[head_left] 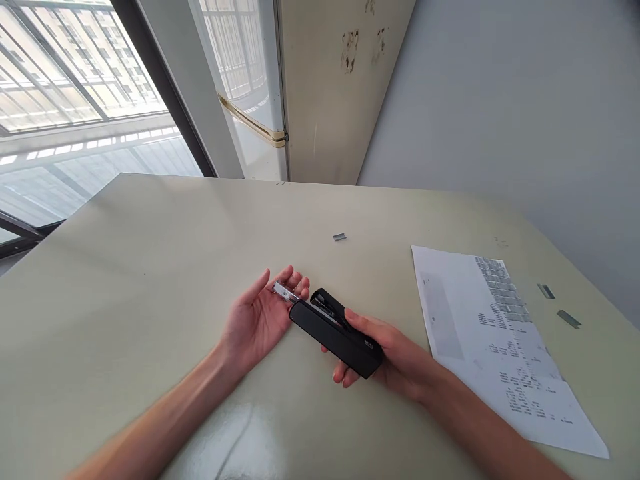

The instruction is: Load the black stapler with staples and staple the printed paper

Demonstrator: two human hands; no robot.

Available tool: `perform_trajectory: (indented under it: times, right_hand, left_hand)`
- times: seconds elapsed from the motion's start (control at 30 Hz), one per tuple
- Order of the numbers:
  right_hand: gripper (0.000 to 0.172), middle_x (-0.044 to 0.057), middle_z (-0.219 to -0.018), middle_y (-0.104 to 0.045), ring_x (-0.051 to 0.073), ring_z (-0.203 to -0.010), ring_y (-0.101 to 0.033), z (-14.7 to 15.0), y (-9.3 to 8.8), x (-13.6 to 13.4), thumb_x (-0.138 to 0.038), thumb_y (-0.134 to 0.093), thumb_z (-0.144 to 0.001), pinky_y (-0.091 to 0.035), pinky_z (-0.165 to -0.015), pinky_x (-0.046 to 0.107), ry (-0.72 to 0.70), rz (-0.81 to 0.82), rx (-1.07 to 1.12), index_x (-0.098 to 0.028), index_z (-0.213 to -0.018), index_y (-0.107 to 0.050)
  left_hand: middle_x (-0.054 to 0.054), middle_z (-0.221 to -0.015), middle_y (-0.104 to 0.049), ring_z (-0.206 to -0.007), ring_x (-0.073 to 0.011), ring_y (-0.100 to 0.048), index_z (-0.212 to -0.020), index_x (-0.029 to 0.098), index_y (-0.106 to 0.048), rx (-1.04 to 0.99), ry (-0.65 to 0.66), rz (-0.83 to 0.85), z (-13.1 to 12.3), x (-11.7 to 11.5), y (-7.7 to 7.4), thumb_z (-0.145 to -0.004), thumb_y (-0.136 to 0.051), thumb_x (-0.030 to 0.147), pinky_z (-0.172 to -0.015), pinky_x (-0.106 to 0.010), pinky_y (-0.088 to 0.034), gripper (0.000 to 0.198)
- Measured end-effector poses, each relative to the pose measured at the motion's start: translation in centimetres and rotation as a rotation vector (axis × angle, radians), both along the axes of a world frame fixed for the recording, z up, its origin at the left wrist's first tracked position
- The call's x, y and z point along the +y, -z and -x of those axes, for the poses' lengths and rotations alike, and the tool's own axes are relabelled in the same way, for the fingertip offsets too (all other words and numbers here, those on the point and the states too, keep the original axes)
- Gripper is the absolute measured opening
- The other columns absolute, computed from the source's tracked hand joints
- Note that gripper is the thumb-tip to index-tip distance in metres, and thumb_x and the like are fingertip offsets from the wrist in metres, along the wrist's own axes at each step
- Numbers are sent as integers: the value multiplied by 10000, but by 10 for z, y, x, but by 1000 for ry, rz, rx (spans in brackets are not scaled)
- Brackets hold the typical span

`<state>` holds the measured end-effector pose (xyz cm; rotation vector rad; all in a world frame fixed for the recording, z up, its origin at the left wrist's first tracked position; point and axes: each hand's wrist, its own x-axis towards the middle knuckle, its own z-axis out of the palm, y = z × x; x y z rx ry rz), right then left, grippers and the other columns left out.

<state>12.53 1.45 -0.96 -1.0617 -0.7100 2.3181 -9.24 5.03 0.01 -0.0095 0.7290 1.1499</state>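
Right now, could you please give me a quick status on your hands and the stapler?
Right hand shut on stapler. Left hand open, palm up, at its metal tip. Paper at right, apart.

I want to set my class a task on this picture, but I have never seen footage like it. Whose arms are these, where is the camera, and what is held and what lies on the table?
There is no machine here. The camera is worn on a person's head and looks forward and down, so the two bare arms are that person's own.

The right hand grips a black stapler. A metal rail sticks out of its far end, and its tip rests on the fingers of the open left hand.

On the pale table, a printed sheet lies to the right. One staple strip lies farther back, and two more strips lie right of the sheet.

Behind the table stand a fridge and a window.
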Motion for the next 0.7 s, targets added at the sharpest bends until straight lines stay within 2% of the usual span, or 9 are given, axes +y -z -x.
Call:
perform_trajectory:
  times: [0.07, 0.13, 0.2, 0.3, 0.4, 0.5, 0.57, 0.63, 0.7]
  right_hand:
    - [461, 129, -1112, -798, 203, -749, -813, 1, -3, -1, -590, -554, -1040, -665, -724, 329, -12, -59, -33, -161, -1156, -676]
    - [454, 106, -1059, -795, 216, -773, -805, 0, -6, -2, -610, -544, -1036, -657, -752, 360, 3, -196, -130, -187, -1173, -634]
    - [417, 70, -986, -779, 205, -766, -771, -2, -6, -4, -594, -563, -1030, -625, -725, 344, 54, -441, -328, -214, -1192, -612]
    - [325, 28, -886, -729, 176, -681, -657, -10, 2, -4, -525, -587, -1029, -506, -559, 288, 116, -858, -711, -245, -1189, -632]
    - [262, 25, -894, -724, 183, -685, -623, -16, 15, 0, -449, -568, -1044, -476, -539, 296, 131, -1128, -923, -261, -1214, -632]
    - [240, 37, -957, -748, 210, -779, -677, -19, 26, 4, -404, -574, -1048, -555, -655, 334, 150, -1256, -1000, -262, -1234, -630]
    - [234, 51, -1007, -756, 234, -869, -703, -18, 29, 6, -384, -585, -1047, -590, -765, 380, 171, -1305, -1050, -261, -1241, -630]
    - [247, 78, -1128, -749, 264, -1028, -704, -16, 29, 7, -350, -597, -1043, -589, -902, 440, 215, -1393, -1087, -261, -1272, -613]
    - [320, 109, -1288, -700, 290, -1212, -653, -14, 26, 5, -309, -629, -1020, -554, -1020, 491, 268, -1526, -1072, -264, -1331, -573]
  left_hand:
    - [-118, -953, -715, -906, -187, -754, -1027, 110, -702, 18, -23, 13, 1, 1, 0, -1086, -410, 245, -859, -299, -653, 327]
    - [-119, -945, -709, -903, -188, -747, -1010, 103, -700, 42, -68, 6, 4, 5, 0, -1070, -426, 219, -853, -299, -651, 304]
    - [-119, -935, -701, -907, -195, -744, -992, 97, -696, 76, -130, -17, 10, 10, 0, -1055, -438, 198, -850, -305, -650, 284]
    - [-99, -911, -682, -889, -180, -737, -952, 103, -677, 153, -247, -58, 22, 19, 1, -1018, -460, 138, -852, -291, -644, 229]
    - [-40, -805, -617, -667, -105, -645, -905, 115, -648, 189, -272, -127, 32, 21, 1, -982, -479, 92, -656, -214, -602, 188]
    - [25, -676, -494, -471, -64, -437, -828, 134, -617, 143, -139, -231, 33, 13, 1, -1000, -483, 133, -424, -179, -440, 218]
    - [35, -646, -470, -443, -59, -402, -772, 144, -600, 108, -3, -270, 26, 2, 3, -1013, -517, 171, -379, -168, -379, 257]
    - [8, -678, -540, -494, -70, -496, -766, 139, -623, 69, 146, -256, 15, -11, 8, -1015, -575, 212, -434, -167, -446, 264]
    - [-64, -822, -671, -682, -127, -660, -867, 113, -702, 18, 272, -225, 3, -23, 14, -1019, -618, 278, -642, -218, -586, 239]
